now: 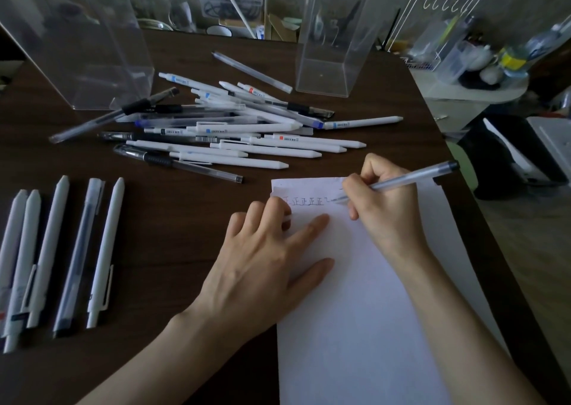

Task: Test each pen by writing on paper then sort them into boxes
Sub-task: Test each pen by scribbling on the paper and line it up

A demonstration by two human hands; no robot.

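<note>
White paper (355,296) runs off the lower edge of view, and the marks (306,202) near its top are too small to read. Fingers (355,185) of the right hand (383,206) pinch a clear pen (411,177), its tip touching the paper near those marks. Spread fingers of the left hand (262,259) press the paper's left edge, palm down. Left of the paper lies a row of pens (61,256), partly cut off; beyond the paper, a loose pen pile (222,126) and a tall clear box (327,49)

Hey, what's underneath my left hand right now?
The left hand presses flat on the white sheet of paper and the dark wooden table beside it. Its fingers hide the start of the handwritten row of characters.
</note>
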